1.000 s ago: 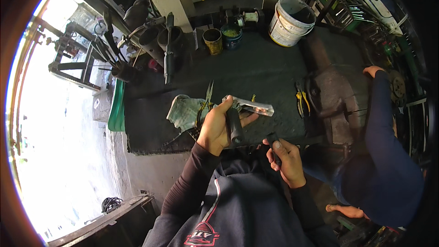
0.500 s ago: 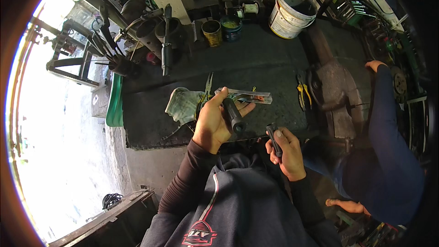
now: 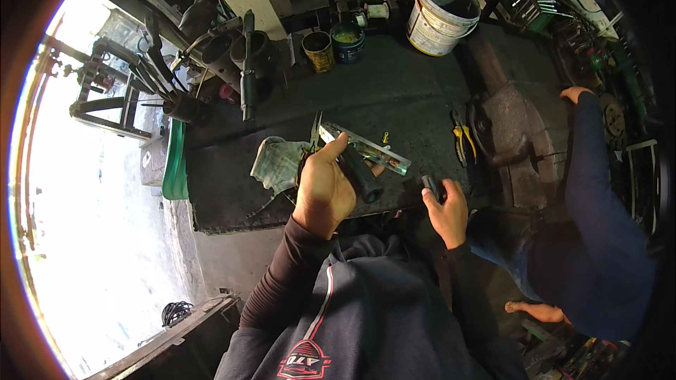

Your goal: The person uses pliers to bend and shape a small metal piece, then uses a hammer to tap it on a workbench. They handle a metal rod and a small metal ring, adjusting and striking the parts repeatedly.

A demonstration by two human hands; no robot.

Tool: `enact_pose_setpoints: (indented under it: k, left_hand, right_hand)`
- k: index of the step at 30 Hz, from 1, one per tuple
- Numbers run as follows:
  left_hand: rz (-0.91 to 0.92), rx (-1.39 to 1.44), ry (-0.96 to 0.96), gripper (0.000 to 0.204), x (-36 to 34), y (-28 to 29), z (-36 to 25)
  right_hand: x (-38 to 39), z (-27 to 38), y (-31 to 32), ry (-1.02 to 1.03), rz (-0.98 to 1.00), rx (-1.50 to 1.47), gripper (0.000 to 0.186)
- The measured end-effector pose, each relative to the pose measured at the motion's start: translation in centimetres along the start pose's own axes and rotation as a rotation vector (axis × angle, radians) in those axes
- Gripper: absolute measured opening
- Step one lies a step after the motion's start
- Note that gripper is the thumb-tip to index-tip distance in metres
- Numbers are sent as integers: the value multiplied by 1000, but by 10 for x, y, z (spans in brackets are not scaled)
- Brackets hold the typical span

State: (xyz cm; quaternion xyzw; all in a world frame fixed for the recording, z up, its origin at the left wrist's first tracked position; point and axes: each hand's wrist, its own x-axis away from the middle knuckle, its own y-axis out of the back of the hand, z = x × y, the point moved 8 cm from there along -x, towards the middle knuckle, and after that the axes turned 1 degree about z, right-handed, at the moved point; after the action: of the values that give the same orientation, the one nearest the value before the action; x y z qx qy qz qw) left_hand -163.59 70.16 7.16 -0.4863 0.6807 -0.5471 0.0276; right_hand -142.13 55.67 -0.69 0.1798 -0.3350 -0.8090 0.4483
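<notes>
The left hand [image 3: 325, 190] curls around one matte black cylindrical grip [image 3: 362, 181], its round end toward four o'clock, together with one clear, glossy plastic packet [image 3: 380, 153] at two o'clock. Between three and four o'clock from it, the right hand [image 3: 447, 218] closes thumb and fingers on one short black cylinder [image 3: 432, 186], mostly hidden. Half a second ago the cylinder showed along its length; now the hand has turned, and the packet slants more steeply. Measured from the left hand, one crumpled pale cloth [image 3: 278, 164] lies at ten o'clock. Two pliers show: slim steel needle-nose pliers [image 3: 316, 123] at twelve, yellow-handled pliers [image 3: 463, 141] between two and three. Two round cans [image 3: 320, 56] stand at twelve, one white plastic bucket [image 3: 433, 28] at one.
</notes>
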Motion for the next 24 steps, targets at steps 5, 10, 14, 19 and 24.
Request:
enact_pose_setpoints:
  k: [5,10,14,19,24]
  left_hand:
    - [-8,-130,-36,46,6,-3,2]
    - [-11,-70,4,53,15,-9,7]
    - [87,21,53,58,20,-15,12]
    - [241,128,65,55,24,-17,15]
    - [273,170,53,51,24,-18,18]
  right_hand:
    - [-25,-18,-5,45,-83,212,44]
    - [-53,-21,-6,83,-127,256,47]
    - [-69,-32,-12,34,-86,300,49]
    - [-71,-43,-18,20,-37,365,50]
    - [-67,-40,-14,36,-68,323,49]
